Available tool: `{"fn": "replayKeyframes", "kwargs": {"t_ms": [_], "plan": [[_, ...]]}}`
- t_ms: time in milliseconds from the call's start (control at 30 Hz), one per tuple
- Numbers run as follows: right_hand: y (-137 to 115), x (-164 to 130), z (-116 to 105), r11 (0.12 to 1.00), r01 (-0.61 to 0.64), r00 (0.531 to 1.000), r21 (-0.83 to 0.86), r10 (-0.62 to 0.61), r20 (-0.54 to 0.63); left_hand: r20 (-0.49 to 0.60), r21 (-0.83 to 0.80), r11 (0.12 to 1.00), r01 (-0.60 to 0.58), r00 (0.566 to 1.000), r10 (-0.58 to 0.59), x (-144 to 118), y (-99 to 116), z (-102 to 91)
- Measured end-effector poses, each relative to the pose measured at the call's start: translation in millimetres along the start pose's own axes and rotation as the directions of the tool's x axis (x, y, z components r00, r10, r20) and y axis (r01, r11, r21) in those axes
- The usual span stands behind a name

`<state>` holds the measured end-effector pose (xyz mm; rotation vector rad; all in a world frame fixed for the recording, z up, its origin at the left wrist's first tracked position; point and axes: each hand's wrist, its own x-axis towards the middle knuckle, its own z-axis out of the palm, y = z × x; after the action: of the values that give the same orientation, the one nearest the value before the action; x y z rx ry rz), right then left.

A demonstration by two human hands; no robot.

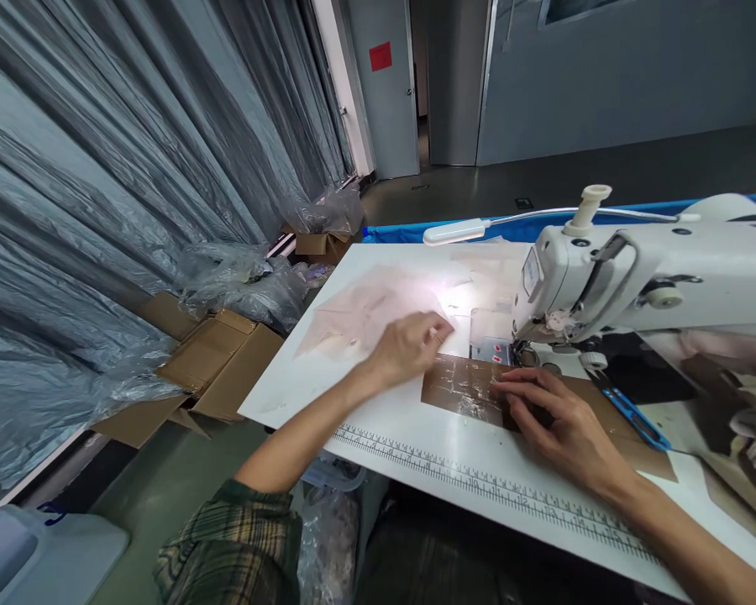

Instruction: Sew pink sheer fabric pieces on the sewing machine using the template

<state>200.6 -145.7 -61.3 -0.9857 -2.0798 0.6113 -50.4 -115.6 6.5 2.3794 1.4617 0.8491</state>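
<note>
A thin, see-through pale pink fabric [362, 309] lies loosely bunched on the white sewing table. My left hand [409, 344] is closed in a pinch at its right edge, beside the lit patch. Just left of the needle area, a brown taped sheet [459, 386] lies flat on the table. My right hand [551, 420] rests on it with fingers stretched out and apart, close to the presser foot [524, 355]. The white sewing machine [636, 277] stands beyond that hand. Fine detail at the needle is too small to make out.
A blue snips-like tool [636, 420] lies right of my right hand. A printed ruler [472, 479] runs along the table's front edge. A lamp [457, 232] hangs over the back. Cardboard boxes [227, 353] and plastic bags [245, 281] sit on the floor at left.
</note>
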Motion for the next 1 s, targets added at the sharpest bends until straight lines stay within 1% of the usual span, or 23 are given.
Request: {"fn": "replayKeyframes", "kwargs": {"t_ms": [33,67,100,133,167,200,267,300,333,367,433,467,533,567,600,667,733,767,833,867,933,1000], "plan": [[-1.1,0.7,-0.9,0.997,-0.062,0.998,0.044,0.062,0.003,0.054,-0.017,0.998,-0.059,0.997,0.060,-7.6,11.8,13.7],[-2.1,1.3,-1.9,0.986,-0.138,0.990,0.090,0.137,0.013,0.128,-0.022,0.984,-0.178,0.975,0.179,-15.2,22.7,27.1],[-2.8,1.9,-3.0,0.967,-0.221,0.975,0.131,0.219,0.024,0.185,-0.022,0.962,-0.274,0.944,0.273,-22.5,32.5,39.1],[-3.3,2.4,-4.1,0.941,-0.296,0.955,0.163,0.295,0.034,0.215,-0.023,0.933,-0.358,0.910,0.355,-29.3,41.2,49.0],[-3.6,2.9,-5.2,0.915,-0.356,0.934,0.187,0.356,0.036,0.249,-0.034,0.897,-0.442,0.865,0.435,-35.2,48.9,56.4],[-3.6,3.4,-6.1,0.898,-0.392,0.918,0.200,0.396,0.021,0.280,-0.049,0.863,-0.503,0.822,0.496,-40.1,55.3,61.0],[-2.9,4.2,-7.2,0.894,-0.398,0.913,0.206,0.408,-0.007,0.336,-0.094,0.817,-0.568,0.755,0.563,-45.6,63.9,62.9],[-2.2,4.5,-7.4,0.900,-0.386,0.917,0.203,0.397,-0.018,0.354,-0.122,0.806,-0.579,0.734,0.580,-46.0,65.7,61.0],[-1.4,4.8,-7.3,0.907,-0.372,0.923,0.200,0.384,-0.024,0.362,-0.148,0.802,-0.578,0.723,0.588,-45.1,65.8,57.7],[-0.6,5.0,-7.0,0.913,-0.359,0.927,0.196,0.372,-0.036,0.362,-0.169,0.803,-0.572,0.722,0.590,-42.8,64.1,53.4],[1.1,5.3,-6.0,0.919,-0.345,0.931,0.190,0.361,-0.056,0.335,-0.198,0.807,-0.556,0.736,0.589,-35.5,55.8,42.1],[1.8,5.4,-5.6,0.919,-0.344,0.930,0.192,0.361,-0.064,0.312,-0.194,0.821,-0.538,0.759,0.571,-31.2,49.5,35.3],[2.7,5.5,-5.3,0.909,-0.354,0.925,0.219,0.374,-0.059,0.246,-0.172,0.867,-0.467,0.832,0.497,-23.2,34.6,20.7],[2.7,5.4,-5.7,0.900,-0.359,0.924,0.245,0.380,-0.043,0.238,-0.170,0.889,-0.424,0.858,0.455,-20.1,26.8,13.8],[2.4,5.2,-6.7,0.895,-0.360,0.925,0.264,0.379,-0.021,0.244,-0.162,0.906,-0.392,0.873,0.421,-18.0,19.3,7.7],[0.9,4.6,-9.9,0.911,-0.333,0.942,0.245,0.333,0.042,0.321,-0.188,0.917,-0.353,0.860,0.397,-16.6,6.5,0.5],[-1.0,3.9,-14.0,0.952,-0.260,0.961,0.159,0.239,0.140,0.388,-0.198,0.924,-0.327,0.840,0.380,-18.2,-2.2,1.1],[-1.7,3.6,-15.9,0.970,-0.217,0.964,0.112,0.195,0.183,0.403,-0.189,0.932,-0.311,0.841,0.362,-19.4,-5.1,3.9],[-1.6,3.5,-18.9,0.987,-0.154,0.962,0.051,0.138,0.237,0.408,-0.169,0.950,-0.263,0.858,0.311,-20.7,-8.6,11.0],[-0.8,3.7,-20.1,0.989,-0.145,0.961,0.037,0.132,0.243,0.403,-0.181,0.956,-0.231,0.869,0.287,-20.3,-9.7,14.1],[1.7,4.7,-22.5,0.984,-0.170,0.958,0.054,0.152,0.241,0.395,-0.260,0.955,-0.142,0.887,0.240,-17.2,-11.3,17.4],[3.7,6.3,-25.7,0.949,-0.272,0.942,0.157,0.229,0.245,0.397,-0.369,0.929,-0.015,0.902,0.172,-12.0,-12.5,17.0]]}}
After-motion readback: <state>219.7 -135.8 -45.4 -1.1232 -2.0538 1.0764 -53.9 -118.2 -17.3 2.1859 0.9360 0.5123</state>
